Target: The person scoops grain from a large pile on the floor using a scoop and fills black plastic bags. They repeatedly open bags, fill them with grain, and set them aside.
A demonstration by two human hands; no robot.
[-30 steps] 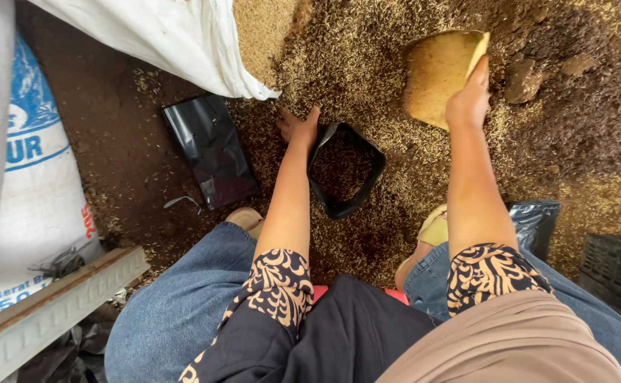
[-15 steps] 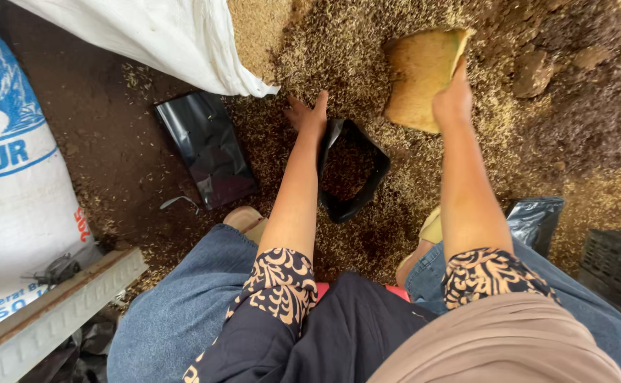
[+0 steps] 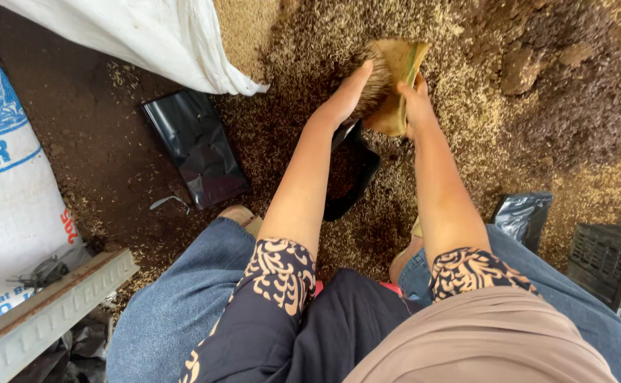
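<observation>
Head view: the right hand (image 3: pixel 415 103) grips a tan scoop (image 3: pixel 395 85) heaped with husk mix. The left hand (image 3: pixel 346 96), fingers flat, presses against that load, above the open black bag (image 3: pixel 356 174) on the ground.

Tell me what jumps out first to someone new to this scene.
At top centre, both hands meet: the right hand grips a yellow scoop heaped with husky soil mix, the left hand against the heap. Below them stands an open black bag; a white sack spills husks upper left.
</observation>
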